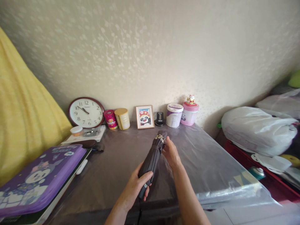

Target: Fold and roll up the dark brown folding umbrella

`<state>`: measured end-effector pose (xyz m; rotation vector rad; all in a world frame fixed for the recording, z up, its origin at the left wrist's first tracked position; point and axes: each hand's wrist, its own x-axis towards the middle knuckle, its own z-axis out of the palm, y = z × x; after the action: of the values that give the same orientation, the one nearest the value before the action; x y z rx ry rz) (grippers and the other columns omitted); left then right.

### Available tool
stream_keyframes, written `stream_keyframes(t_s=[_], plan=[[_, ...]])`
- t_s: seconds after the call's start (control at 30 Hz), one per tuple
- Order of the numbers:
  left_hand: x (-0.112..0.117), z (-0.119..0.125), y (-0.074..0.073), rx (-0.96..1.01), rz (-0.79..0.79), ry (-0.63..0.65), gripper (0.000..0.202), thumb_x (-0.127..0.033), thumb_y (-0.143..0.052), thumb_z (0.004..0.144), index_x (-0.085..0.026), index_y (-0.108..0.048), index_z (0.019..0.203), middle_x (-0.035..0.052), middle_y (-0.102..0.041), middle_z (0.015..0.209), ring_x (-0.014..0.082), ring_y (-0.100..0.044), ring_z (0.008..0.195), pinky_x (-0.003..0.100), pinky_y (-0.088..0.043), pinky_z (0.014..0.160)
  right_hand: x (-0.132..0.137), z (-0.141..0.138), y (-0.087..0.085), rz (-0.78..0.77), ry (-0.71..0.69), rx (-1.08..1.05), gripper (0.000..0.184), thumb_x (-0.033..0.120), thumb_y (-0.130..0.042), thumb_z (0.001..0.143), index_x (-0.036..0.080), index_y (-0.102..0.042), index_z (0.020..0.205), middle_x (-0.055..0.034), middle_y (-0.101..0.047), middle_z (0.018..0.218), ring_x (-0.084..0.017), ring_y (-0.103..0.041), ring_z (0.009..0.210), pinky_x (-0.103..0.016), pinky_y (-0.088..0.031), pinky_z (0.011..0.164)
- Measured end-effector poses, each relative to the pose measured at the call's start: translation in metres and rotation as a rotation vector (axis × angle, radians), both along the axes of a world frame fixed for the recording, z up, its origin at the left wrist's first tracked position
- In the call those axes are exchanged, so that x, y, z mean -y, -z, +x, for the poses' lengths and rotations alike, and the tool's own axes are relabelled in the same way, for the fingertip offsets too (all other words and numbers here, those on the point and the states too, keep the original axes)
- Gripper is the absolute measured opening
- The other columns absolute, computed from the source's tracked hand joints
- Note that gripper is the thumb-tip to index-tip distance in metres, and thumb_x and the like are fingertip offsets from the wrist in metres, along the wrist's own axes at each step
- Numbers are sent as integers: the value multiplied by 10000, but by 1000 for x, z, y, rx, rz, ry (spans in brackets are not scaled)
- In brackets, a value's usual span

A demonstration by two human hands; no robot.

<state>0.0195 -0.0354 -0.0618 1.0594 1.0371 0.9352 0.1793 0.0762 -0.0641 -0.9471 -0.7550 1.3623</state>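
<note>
A black folding umbrella (152, 159), furled, is held at a slant above the table, its top pointing away from me. A light patterned band circles it near the top. My left hand (138, 181) is closed round its lower end by the dark handle, thumb across the front. Beside the banded upper end, my right hand (171, 151) touches the umbrella's right side with bent fingers. Some of those fingertips are hidden against the fabric.
Along the wall stand a clock (86, 113), a pink can (110, 119), a yellow can (122, 119), a picture frame (145, 117) and tubs (174, 115). A purple case (39, 178) lies left on the plastic-covered table (112, 175). White bags (257, 129) sit right.
</note>
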Motion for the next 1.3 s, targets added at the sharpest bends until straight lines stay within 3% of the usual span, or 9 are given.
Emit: stream_keyframes(t_s=[0.17,0.23,0.43,0.53,0.6,0.7,0.8,1.07,1.3], plan=[[-6,-2,3,89,-7,-94,512,-467,-544,750,-174,-437,1156,-34,-527,589,58,-417,344,160,-337,294,11,-7,-4,-30,-271,-36,419,526,-592,711,230,-567,1007,-58,-633,969,-177,-613,788,-289,-485,618],[-8,-3,2,83,-4,-110,525,-472,-541,750,-175,-426,1168,-37,-525,584,62,-419,345,165,-343,296,14,-14,-3,-11,-314,1,452,490,-623,699,246,-535,1069,-57,-622,1004,-183,-614,801,-271,-480,592],[-7,-2,3,-116,25,-85,648,-478,-541,747,-246,-296,1301,-31,-555,653,96,-506,364,197,-400,327,14,-33,5,-33,-155,96,495,385,-714,615,233,-513,1040,-48,-612,994,-189,-600,821,-235,-476,544],[-7,0,6,-235,20,-107,758,-480,-522,761,-289,-121,1375,20,-619,801,117,-562,410,224,-435,369,12,-36,6,-55,-69,106,542,367,-733,580,223,-502,1049,-50,-625,966,-190,-610,783,-238,-481,536],[-7,1,7,-349,100,-159,832,-453,-540,758,-278,-39,1399,75,-640,942,149,-627,544,256,-489,483,12,-36,6,-42,-22,103,578,369,-737,573,220,-490,1073,-52,-634,960,-193,-615,782,-247,-490,554],[-8,2,11,-531,273,-216,863,-374,-589,732,-238,-76,1413,128,-582,1166,232,-625,921,330,-487,761,12,-37,5,-29,20,116,593,373,-734,575,210,-490,1090,-62,-642,966,-198,-618,779,-257,-494,568],[-10,3,16,-629,344,-214,803,-315,-571,737,-219,-144,1409,122,-516,1269,257,-537,1094,368,-424,889,13,-39,3,-22,46,145,599,362,-741,561,196,-503,1086,-68,-647,972,-201,-620,775,-263,-493,583],[-14,3,26,-713,383,-219,720,-255,-510,758,-173,-193,1399,128,-479,1308,245,-508,1139,357,-403,926,12,-42,4,41,87,211,554,404,-697,612,169,-525,1083,-68,-647,964,-207,-604,831,-275,-487,654],[-15,6,25,-779,365,-256,739,-339,-547,744,-177,-222,1388,136,-496,1289,268,-516,1125,368,-419,892,10,-42,8,76,106,247,532,417,-680,632,165,-532,1076,-65,-652,938,-208,-600,832,-286,-484,673]])
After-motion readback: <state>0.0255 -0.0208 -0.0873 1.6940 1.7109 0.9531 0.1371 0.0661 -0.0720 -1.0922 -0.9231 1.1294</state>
